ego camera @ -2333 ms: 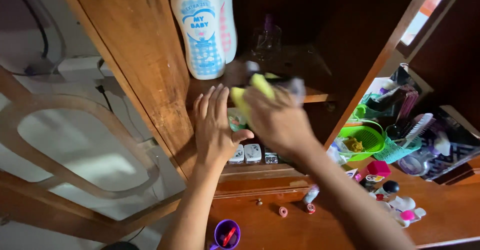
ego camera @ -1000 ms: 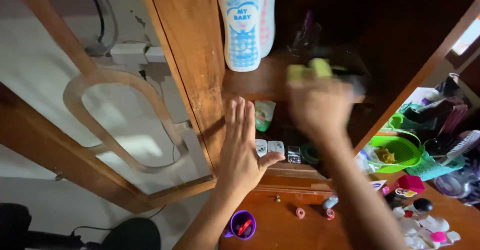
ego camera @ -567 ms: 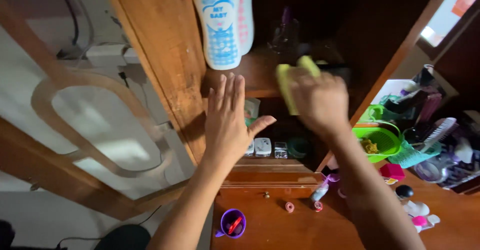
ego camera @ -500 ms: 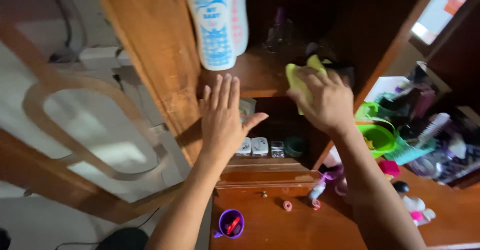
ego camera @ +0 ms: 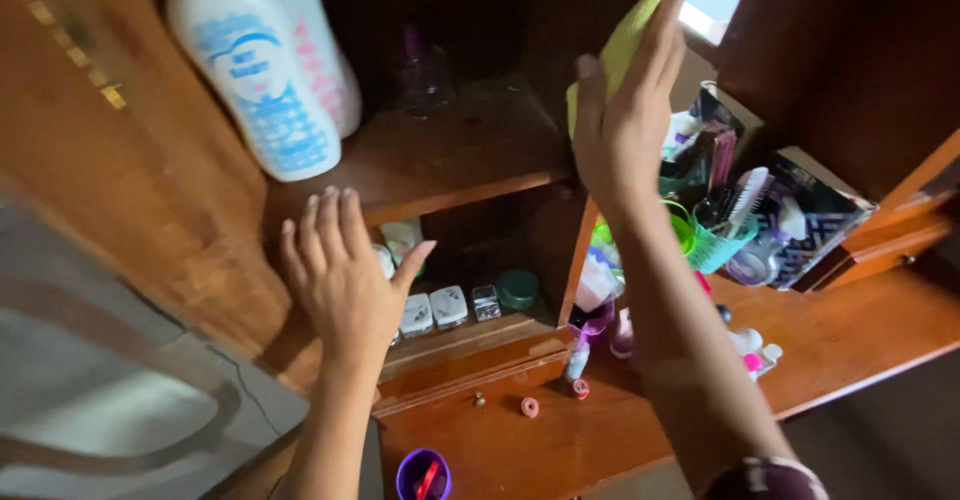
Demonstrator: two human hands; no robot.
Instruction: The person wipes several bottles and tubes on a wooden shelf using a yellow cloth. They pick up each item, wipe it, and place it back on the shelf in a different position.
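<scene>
Nearest, a purple cup (ego camera: pixel 423 476) sits low on the wooden worktop (ego camera: pixel 850 335). Above it the left hand (ego camera: pixel 345 280) lies flat, fingers spread and grip released, braced on the cabinet's side panel (ego camera: pixel 180 210) beside the lower shelf. Higher up, the right hand (ego camera: pixel 625 125) presses a yellow-green cloth (ego camera: pixel 630 35) flat against the upright divider; it grips nothing else. Judging by this, wiping has reached that divider, while the upper shelf (ego camera: pixel 450 160) with its white bottle (ego camera: pixel 255 75) looks clean; the cluttered compartments rightward seem left.
</scene>
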